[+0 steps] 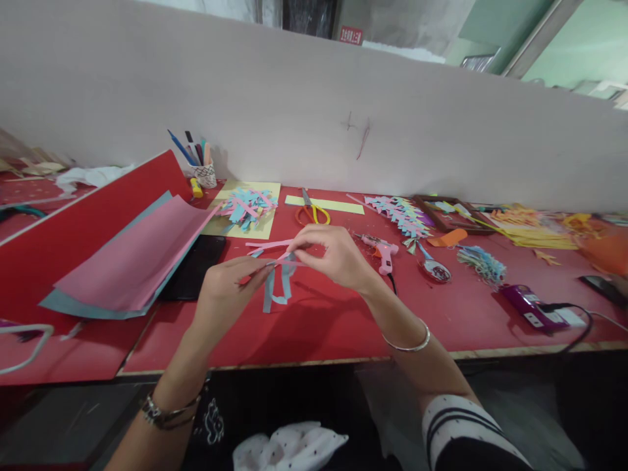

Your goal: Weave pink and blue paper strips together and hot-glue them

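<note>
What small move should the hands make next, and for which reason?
Perhaps fold the pink strip over the blue strip with the right hand: the left hand seems to pinch where they meet, the right hand's fingers are close beside it, and the blue strip hangs loose below.

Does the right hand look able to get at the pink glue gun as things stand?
Probably yes: the pink glue gun lies just to the right of the right hand, with nothing visible between them, though that hand is busy pinching paper strips.
</note>
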The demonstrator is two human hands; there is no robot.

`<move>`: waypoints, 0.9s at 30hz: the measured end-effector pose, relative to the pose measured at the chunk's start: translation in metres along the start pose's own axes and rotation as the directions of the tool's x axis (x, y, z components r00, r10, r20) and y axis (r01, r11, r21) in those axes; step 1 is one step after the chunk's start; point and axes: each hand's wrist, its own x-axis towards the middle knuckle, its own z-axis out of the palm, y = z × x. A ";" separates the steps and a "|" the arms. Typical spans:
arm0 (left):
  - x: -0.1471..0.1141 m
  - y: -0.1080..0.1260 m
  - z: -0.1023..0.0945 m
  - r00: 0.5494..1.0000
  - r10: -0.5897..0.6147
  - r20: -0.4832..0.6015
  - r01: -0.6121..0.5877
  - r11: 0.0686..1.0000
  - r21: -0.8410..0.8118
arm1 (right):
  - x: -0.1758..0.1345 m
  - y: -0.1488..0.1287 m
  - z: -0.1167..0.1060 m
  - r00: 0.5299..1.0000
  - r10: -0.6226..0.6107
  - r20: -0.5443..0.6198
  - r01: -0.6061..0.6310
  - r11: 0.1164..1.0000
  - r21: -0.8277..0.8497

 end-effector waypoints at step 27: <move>0.009 0.007 -0.001 1.000 0.016 0.005 -0.017 0.997 0.078 | 0.001 -0.010 0.006 0.979 0.197 -0.056 -0.184 0.966 0.179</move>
